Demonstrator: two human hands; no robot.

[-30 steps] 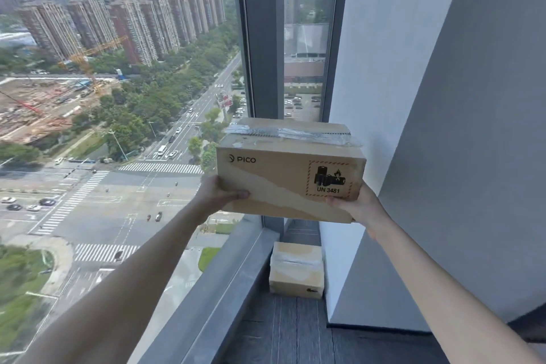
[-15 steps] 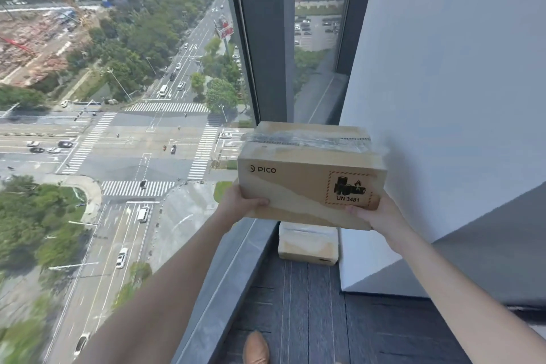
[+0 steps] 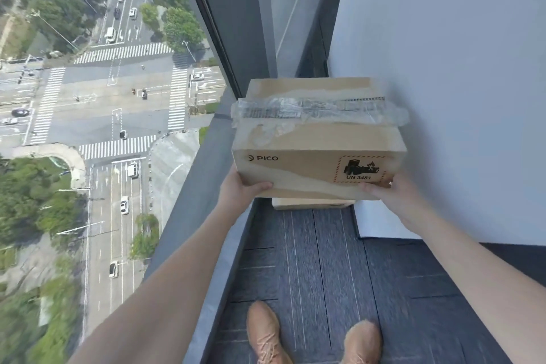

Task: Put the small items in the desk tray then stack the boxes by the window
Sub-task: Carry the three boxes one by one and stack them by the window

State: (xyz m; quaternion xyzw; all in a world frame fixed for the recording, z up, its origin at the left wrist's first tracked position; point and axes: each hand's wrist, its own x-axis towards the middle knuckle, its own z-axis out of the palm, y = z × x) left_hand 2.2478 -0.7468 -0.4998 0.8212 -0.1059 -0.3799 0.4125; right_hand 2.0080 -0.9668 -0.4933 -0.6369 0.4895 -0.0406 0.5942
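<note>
Head view looks down a narrow strip of dark carpet (image 3: 310, 260) between a floor-to-ceiling window (image 3: 118, 97) on the left and a pale wall (image 3: 443, 68) on the right, with a grey sill (image 3: 204, 192) running along the foot of the glass. In that corner the person holds a large cardboard box (image 3: 319, 139) (printed PICO, with a UN 3481 battery label and crumpled clear tape across its top) level in the air, close beside the wall.

The left hand (image 3: 239, 190) supports the box's lower left corner, thumb pressed along the front face and the other fingers hidden beneath, so I cannot tell how they lie. The right hand (image 3: 396, 195) grips the lower right corner in the same way, thumb on the front by the label, the rest out of sight under the box.

Directly below it, a smaller box (image 3: 313, 203) sits on the carpet in the corner, only its near edge showing. Whether the carried box touches it yet cannot be told, though a thin strip of its top still shows. A pair of tan shoes (image 3: 313, 337) stands at the bottom of the frame.

By my reading, the stacking half of the task is under way: one box is already placed by the window and this one is about to be set on top. The desk tray and small items are out of view, so that part cannot be judged, nor whether more boxes remain.
</note>
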